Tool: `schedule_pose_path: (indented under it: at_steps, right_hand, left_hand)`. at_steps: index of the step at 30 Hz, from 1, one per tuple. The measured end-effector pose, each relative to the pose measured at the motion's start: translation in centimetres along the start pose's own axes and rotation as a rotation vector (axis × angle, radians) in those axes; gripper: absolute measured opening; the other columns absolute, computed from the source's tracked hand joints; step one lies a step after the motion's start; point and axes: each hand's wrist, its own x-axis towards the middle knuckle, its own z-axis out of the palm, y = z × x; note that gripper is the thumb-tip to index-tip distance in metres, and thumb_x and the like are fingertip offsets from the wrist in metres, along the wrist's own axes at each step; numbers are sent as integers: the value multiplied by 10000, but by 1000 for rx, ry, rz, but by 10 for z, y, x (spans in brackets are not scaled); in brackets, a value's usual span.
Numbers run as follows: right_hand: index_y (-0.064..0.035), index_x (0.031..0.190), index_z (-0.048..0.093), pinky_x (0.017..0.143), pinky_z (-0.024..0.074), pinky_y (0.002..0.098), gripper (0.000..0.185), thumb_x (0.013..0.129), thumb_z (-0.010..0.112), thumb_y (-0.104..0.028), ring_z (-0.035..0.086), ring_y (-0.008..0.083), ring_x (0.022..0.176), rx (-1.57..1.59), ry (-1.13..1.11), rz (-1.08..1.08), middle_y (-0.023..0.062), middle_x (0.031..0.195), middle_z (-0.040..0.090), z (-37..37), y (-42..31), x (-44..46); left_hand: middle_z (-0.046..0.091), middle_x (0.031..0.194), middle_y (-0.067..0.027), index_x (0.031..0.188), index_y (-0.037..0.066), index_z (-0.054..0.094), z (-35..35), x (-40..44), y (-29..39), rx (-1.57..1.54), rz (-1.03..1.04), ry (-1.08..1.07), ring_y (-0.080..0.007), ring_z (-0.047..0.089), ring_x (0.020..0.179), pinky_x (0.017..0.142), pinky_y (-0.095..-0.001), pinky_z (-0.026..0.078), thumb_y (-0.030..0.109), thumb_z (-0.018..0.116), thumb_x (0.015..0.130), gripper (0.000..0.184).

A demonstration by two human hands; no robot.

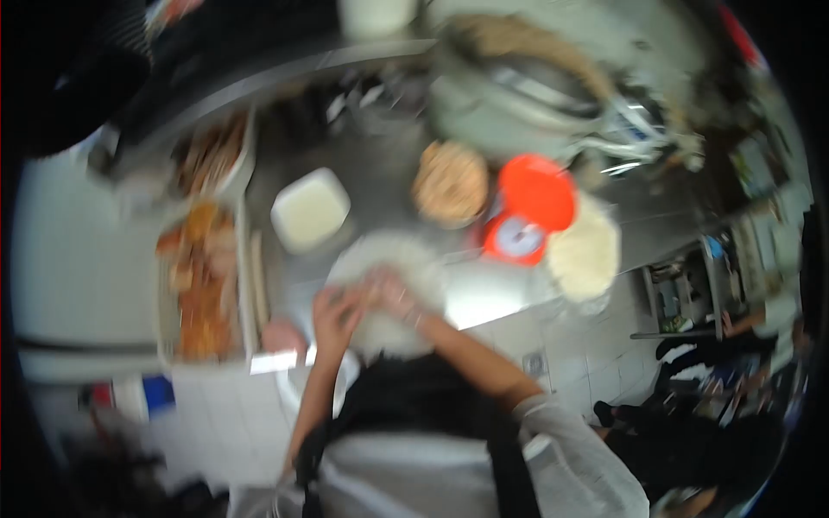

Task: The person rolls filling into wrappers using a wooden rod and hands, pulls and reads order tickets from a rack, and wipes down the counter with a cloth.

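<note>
My left hand [337, 312] and my right hand [388, 293] are close together over a round white board [399, 252] at the table's front edge. The fingers of both hands are curled and pressed together at the tips. Motion blur hides whatever small thing is between them. Beyond the board stands a bowl of orange-brown filling [451, 184]. A square white tub [311, 210] with pale contents sits to the left. On the right is a red dial scale [516, 239] with a round red tray [537, 192]. A pale stack of round wrappers [585, 250] lies beside it on plastic.
A long white bin [244, 324] with orange and brown pieces stands at the left, with a second bin [237, 168] behind it. A large pot [475, 104] takes up the back. A pinkish round object [283, 335] lies near the front edge. Another person [768, 332] is far right.
</note>
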Motion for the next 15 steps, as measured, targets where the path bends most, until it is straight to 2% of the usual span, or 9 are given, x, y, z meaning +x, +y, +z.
schedule_pose_path:
  at_steps: [1, 2, 3, 4, 5, 8, 12, 14, 15]
  right_hand:
    - [-134, 1005, 688, 823, 478, 442, 283, 802, 750, -322, 582, 311, 917, 55, -208, 188, 114, 952, 601, 0, 5, 2]
    - [-158, 960, 697, 821, 475, 430, 233, 775, 768, -282, 581, 287, 906, 52, -180, 83, 98, 919, 607, -13, -3, 15]
    - [-149, 953, 701, 820, 474, 426, 233, 753, 784, -237, 572, 293, 896, 88, -157, 142, 94, 920, 607, -21, -7, 20]
    - [-146, 1006, 709, 822, 469, 431, 314, 725, 803, -248, 561, 301, 910, 125, -165, 202, 96, 924, 602, -25, -8, 21]
    - [-145, 1118, 699, 878, 468, 441, 445, 705, 821, -257, 563, 313, 975, 81, -224, 0, 104, 967, 613, -31, 1, 22]
    - [-144, 1176, 689, 942, 461, 442, 505, 698, 821, -240, 564, 316, 1044, 113, -248, 110, 110, 1061, 631, -67, -29, 43]
    - [-155, 1158, 703, 959, 468, 418, 476, 693, 803, -180, 577, 309, 1055, 133, -149, 193, 84, 1097, 664, -58, -46, 50]
    - [-159, 1137, 709, 932, 486, 407, 458, 687, 798, -166, 592, 307, 1032, 210, -264, 107, 72, 1081, 678, -49, -32, 47]
    - [-160, 1137, 707, 919, 495, 402, 461, 684, 795, -162, 599, 310, 1024, 265, -293, 157, 69, 1073, 680, -48, -31, 46]
  left_hand:
    - [612, 1161, -151, 1024, 147, 774, -1, -2, 0, -42, 18, 23, -355, 537, 1124, 975, -450, 429, 117, 783, 733, 293]
    - [612, 1151, -138, 995, 154, 783, -3, 0, -1, -72, 20, 25, -347, 544, 1108, 943, -425, 449, 97, 770, 744, 258]
    - [613, 1134, -125, 961, 163, 791, -4, 4, 2, -109, -12, 51, -335, 550, 1085, 917, -402, 467, 95, 776, 743, 229]
    - [614, 1126, -116, 958, 170, 793, -5, 5, 2, -95, -21, 55, -327, 552, 1077, 908, -396, 472, 100, 781, 745, 224]
    - [614, 1119, -108, 955, 177, 794, -3, 6, 5, -82, -15, 66, -318, 553, 1069, 899, -389, 476, 106, 785, 748, 219]
    - [608, 1134, -99, 965, 190, 797, -1, 3, 4, -191, -44, 99, -301, 546, 1074, 918, -387, 464, 135, 794, 753, 219]
    - [595, 1168, -94, 999, 206, 795, 11, 0, -3, -234, -103, 202, -280, 524, 1114, 951, -388, 436, 174, 821, 746, 256]
    - [604, 1151, -94, 988, 211, 800, 9, 2, 0, -247, -106, 196, -291, 513, 1115, 964, -391, 427, 190, 814, 743, 246]
    - [598, 1161, -96, 980, 209, 804, 10, 2, -1, -242, -126, 188, -291, 506, 1124, 961, -389, 429, 195, 819, 743, 238]
